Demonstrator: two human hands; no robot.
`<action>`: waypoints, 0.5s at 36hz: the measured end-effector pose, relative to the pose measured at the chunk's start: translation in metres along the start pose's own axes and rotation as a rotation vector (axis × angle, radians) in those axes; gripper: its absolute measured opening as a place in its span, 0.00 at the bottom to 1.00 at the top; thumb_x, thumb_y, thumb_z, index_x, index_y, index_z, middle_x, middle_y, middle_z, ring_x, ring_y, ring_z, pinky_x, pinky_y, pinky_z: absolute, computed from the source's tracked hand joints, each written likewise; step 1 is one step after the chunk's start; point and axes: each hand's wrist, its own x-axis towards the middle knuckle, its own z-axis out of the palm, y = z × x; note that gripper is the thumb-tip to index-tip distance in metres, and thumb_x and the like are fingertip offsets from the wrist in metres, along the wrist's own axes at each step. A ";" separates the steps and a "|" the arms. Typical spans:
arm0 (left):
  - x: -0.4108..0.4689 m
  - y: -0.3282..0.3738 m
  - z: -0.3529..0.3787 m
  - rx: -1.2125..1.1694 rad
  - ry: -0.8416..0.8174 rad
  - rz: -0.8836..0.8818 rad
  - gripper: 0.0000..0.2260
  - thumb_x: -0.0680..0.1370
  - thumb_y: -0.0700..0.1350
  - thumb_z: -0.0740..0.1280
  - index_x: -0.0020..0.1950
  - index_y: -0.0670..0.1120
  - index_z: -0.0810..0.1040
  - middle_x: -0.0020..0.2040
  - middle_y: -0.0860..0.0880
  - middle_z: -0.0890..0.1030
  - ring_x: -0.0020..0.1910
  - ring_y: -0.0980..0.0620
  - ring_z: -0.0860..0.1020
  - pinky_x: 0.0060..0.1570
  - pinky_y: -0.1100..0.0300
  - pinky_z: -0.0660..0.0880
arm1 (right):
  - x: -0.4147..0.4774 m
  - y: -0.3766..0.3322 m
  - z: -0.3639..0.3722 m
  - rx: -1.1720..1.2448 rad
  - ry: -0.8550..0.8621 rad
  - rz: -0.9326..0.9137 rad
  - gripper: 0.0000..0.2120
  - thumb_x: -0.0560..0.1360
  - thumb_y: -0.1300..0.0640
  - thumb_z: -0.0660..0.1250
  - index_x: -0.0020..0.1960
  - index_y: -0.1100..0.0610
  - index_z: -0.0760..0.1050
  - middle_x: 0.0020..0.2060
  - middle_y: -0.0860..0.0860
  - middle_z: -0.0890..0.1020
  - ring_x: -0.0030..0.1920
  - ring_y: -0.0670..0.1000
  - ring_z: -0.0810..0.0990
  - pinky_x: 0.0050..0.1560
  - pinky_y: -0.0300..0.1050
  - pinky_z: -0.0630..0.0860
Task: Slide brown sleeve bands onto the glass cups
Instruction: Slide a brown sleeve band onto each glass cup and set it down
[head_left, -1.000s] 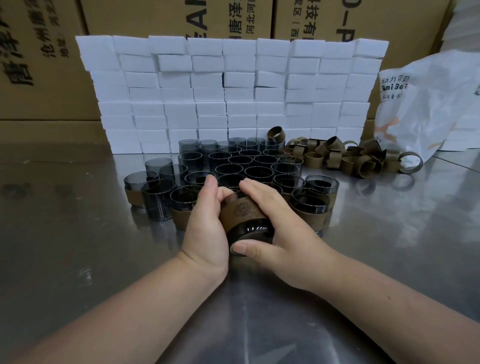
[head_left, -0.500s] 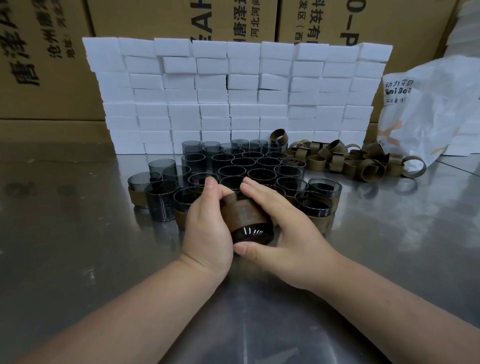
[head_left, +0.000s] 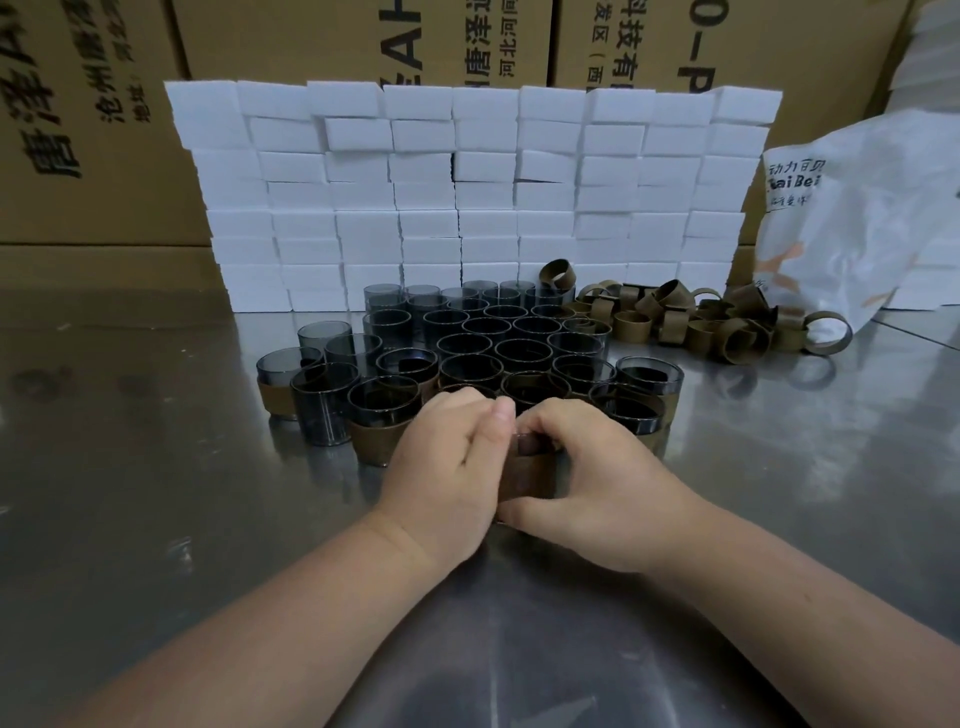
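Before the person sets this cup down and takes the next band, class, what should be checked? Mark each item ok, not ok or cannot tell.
1. Grip: left hand and right hand both curl round the cup: ok.
2. Band wraps the cup: ok.
3. Band pushed fully into place: cannot tell, fingers cover its edges.
4. Cup base resting on the table: cannot tell.
5. Loose bands heaped to the right: ok.
6. Bare cups waiting in the cluster: ok.
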 end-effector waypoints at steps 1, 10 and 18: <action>0.000 0.000 0.000 0.009 -0.015 0.006 0.26 0.74 0.57 0.49 0.32 0.38 0.73 0.33 0.47 0.73 0.38 0.53 0.70 0.43 0.52 0.66 | 0.000 0.001 -0.001 -0.005 -0.002 -0.019 0.12 0.62 0.49 0.71 0.42 0.51 0.73 0.41 0.44 0.75 0.46 0.43 0.72 0.47 0.44 0.72; 0.000 0.003 0.001 0.106 -0.038 -0.032 0.12 0.73 0.48 0.59 0.40 0.46 0.80 0.42 0.57 0.75 0.48 0.54 0.73 0.49 0.67 0.67 | 0.004 0.006 -0.008 -0.094 0.070 0.048 0.04 0.67 0.53 0.62 0.35 0.46 0.70 0.44 0.44 0.77 0.49 0.42 0.69 0.47 0.33 0.65; -0.002 0.007 -0.001 0.056 -0.009 -0.146 0.08 0.74 0.50 0.60 0.36 0.53 0.74 0.30 0.53 0.74 0.32 0.57 0.71 0.34 0.57 0.71 | 0.005 0.009 -0.009 -0.205 0.116 0.152 0.08 0.70 0.57 0.63 0.36 0.45 0.71 0.45 0.41 0.74 0.53 0.43 0.67 0.50 0.39 0.62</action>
